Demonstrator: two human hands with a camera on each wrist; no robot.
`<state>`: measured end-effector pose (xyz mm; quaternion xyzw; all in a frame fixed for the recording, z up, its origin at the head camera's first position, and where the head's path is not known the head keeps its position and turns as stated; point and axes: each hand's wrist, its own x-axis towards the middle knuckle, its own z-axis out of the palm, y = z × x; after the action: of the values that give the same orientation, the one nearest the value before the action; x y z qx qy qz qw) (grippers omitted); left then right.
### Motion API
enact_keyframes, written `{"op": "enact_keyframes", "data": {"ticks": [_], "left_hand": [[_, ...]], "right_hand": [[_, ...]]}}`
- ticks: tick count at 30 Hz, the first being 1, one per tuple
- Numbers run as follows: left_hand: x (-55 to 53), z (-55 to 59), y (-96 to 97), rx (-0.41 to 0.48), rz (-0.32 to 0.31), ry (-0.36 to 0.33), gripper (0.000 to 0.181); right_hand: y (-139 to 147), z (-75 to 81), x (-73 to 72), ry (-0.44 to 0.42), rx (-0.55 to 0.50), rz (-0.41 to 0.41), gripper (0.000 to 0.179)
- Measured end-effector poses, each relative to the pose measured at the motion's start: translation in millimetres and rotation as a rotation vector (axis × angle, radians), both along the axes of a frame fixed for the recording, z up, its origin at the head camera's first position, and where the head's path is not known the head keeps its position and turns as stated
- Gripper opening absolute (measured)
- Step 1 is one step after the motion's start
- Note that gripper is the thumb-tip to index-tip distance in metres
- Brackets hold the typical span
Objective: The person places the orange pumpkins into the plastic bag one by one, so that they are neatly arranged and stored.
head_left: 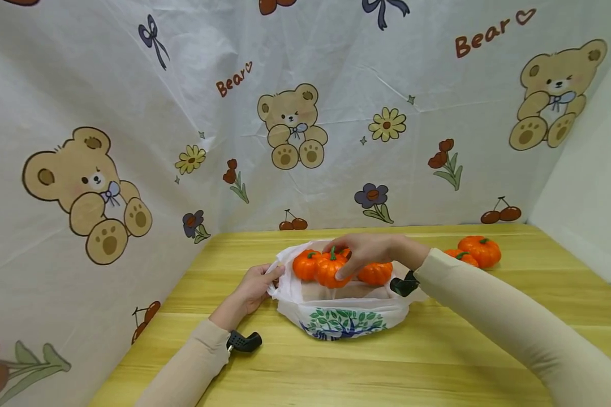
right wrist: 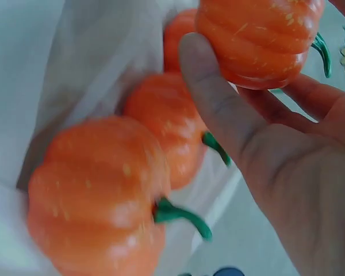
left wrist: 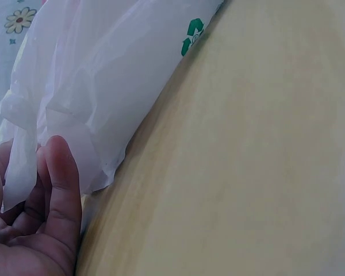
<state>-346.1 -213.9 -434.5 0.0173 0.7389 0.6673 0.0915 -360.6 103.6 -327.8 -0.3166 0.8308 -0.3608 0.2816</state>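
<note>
A white plastic bag (head_left: 292, 311) with a green-and-blue tree print lies open on the table. My left hand (head_left: 254, 287) grips its left rim, thumb and fingers on the thin plastic (left wrist: 109, 86) in the left wrist view. Over the opening, my right hand (head_left: 368, 251) holds a small orange toy pumpkin (head_left: 330, 272) with a green stem. In the right wrist view, the thumb and fingers are around that pumpkin (right wrist: 259, 40). Other pumpkins sit inside the bag, one at the left (head_left: 304, 264) and one at the right (head_left: 375, 275); another is partly hidden behind the hand.
Two more orange pumpkins stand on the wooden table (head_left: 305, 373) right of the bag: one farther back (head_left: 483, 252), one (head_left: 460, 257) partly hidden by the right sleeve. A bear-printed cloth (head_left: 336, 186) hangs behind and at the left; a white wall is at the right.
</note>
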Motion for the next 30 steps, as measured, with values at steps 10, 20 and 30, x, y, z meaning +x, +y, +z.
{"op": "enact_keyframes", "data": {"ticks": [10, 20, 30], "left_hand": [[-0.5, 0.2, 2.6, 0.0, -0.006, 0.011, 0.031], [2.3, -1.6, 2.3, -0.002, -0.008, 0.003, 0.031], [1.3, -1.0, 1.4, 0.001, -0.003, 0.004, 0.03]], "right_hand": [[-24, -13.4, 5.5, -0.042, -0.04, -0.009, 0.061], [-36, -24.0, 10.1, 0.095, 0.122, -0.064, 0.078], [-51, -37.0, 22.5, 0.0, 0.011, -0.189, 0.074]]}}
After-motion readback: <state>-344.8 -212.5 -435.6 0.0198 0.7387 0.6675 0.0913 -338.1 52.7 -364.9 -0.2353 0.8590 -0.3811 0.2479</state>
